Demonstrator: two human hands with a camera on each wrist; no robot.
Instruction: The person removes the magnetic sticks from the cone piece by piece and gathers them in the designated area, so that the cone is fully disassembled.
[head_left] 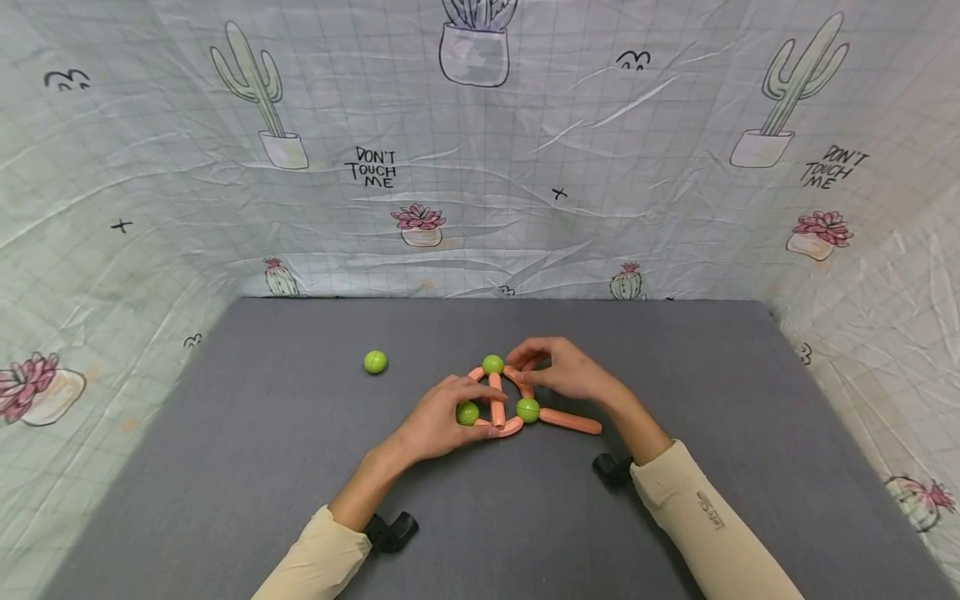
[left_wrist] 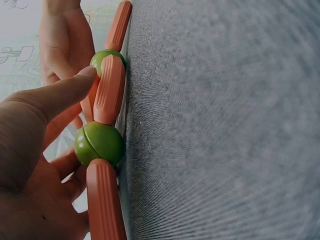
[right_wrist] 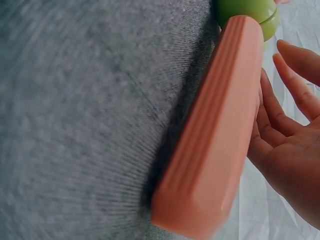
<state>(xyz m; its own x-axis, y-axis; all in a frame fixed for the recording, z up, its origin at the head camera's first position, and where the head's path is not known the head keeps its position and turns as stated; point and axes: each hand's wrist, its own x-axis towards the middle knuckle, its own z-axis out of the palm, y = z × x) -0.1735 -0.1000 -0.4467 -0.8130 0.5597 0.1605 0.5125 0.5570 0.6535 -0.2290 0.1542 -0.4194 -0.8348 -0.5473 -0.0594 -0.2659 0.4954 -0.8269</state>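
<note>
Grey table [head_left: 225, 467]: rod-and-ball figure [head_left: 501, 400], stray green ball [head_left: 375, 362].

A grey felt-covered bench [head_left: 225, 467] sits enclosed on three sides by a creased, pale gridded cloth backdrop [head_left: 570, 125] printed with potted cacti, pink succulents and "DON'T TOUCH ME", under soft, even light.

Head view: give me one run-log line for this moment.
left hand touches rod-and-ball frame | right hand on its far side | loose green ball apart, left | grey mat
</note>
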